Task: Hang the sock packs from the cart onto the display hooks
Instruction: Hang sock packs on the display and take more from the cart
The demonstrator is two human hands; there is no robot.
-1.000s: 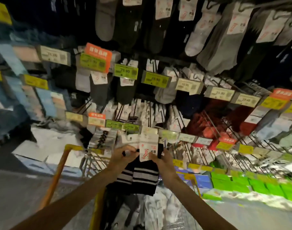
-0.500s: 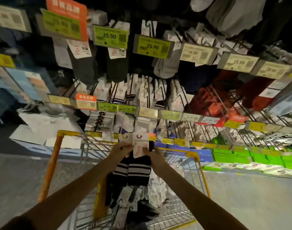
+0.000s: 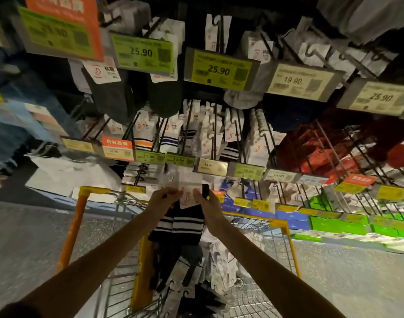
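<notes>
Both hands hold up black sock packs with white stripes (image 3: 185,226) by their white card header. My left hand (image 3: 163,199) pinches the header's left edge and my right hand (image 3: 206,201) grips its right edge. The packs hang above the wire cart (image 3: 253,292), just below a row of display hooks (image 3: 210,134) loaded with white and striped sock packs. More sock packs (image 3: 187,292) lie in the cart's basket.
Price tags (image 3: 211,166) run along the hook rows at three heights. Dark socks (image 3: 113,97) hang upper left, red packs (image 3: 320,152) to the right. Green and blue boxes (image 3: 334,226) line a low shelf. The cart's yellow frame (image 3: 72,230) stands left; grey floor either side.
The view has moved closer to the display and tilted down toward the cart. Both hands stay on the same striped packs, held just below the middle hook row.
</notes>
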